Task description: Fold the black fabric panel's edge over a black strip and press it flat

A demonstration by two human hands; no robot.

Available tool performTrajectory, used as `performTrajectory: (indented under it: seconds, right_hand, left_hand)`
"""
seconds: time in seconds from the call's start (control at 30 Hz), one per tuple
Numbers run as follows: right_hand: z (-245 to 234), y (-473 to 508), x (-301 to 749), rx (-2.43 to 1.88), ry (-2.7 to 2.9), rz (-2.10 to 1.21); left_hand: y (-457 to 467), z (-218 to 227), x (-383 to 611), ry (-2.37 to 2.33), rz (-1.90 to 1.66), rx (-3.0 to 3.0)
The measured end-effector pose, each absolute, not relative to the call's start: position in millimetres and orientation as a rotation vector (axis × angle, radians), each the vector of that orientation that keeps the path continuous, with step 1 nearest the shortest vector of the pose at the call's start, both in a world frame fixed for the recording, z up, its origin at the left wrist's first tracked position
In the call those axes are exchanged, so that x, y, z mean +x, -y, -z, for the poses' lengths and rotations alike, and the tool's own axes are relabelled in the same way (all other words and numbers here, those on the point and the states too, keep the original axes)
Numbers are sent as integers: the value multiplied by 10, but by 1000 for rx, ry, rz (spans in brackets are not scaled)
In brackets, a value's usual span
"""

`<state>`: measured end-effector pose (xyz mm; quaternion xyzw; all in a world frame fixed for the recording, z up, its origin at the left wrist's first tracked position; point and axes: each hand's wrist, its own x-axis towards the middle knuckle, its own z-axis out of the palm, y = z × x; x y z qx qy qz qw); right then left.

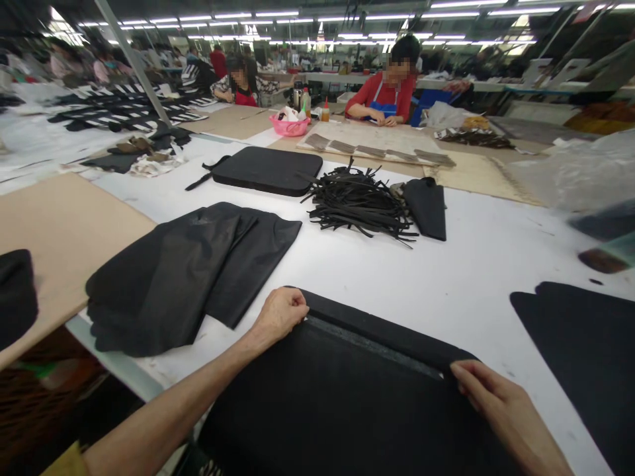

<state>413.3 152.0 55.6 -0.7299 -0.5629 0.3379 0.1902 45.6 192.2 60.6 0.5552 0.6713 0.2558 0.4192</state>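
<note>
In the head view a large black leather-like panel (362, 403) lies at the table's near edge, its far edge folded over into a long flap. A narrow greyish strip (372, 347) shows along the fold. My left hand (282, 313) pinches the flap's left end, fingertips closed on the material. At the other end, my right hand (489, 390) grips the flap's right corner between thumb and fingers. Left of the panel lies a stack of black leather-like pieces (163, 284). Another black piece (585, 357) rests on the right.
Beyond the panel lie a bundle of thin black strips (360, 201), a stack of flat black rounded pieces (268, 168) and a small dark piece (426, 208). Farther off are a pink basket (289, 125) and a co-worker in red (357, 102). Clear plastic (590, 165) lies at right.
</note>
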Motion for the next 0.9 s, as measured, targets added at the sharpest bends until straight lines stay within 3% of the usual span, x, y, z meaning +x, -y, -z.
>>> performTrajectory:
  seconds: [0.9]
  right_hand:
    - [-609, -1545, 4026, -2183, 1636, -838]
  left_hand:
    - [-1962, -663, 491, -1807, -415, 1646]
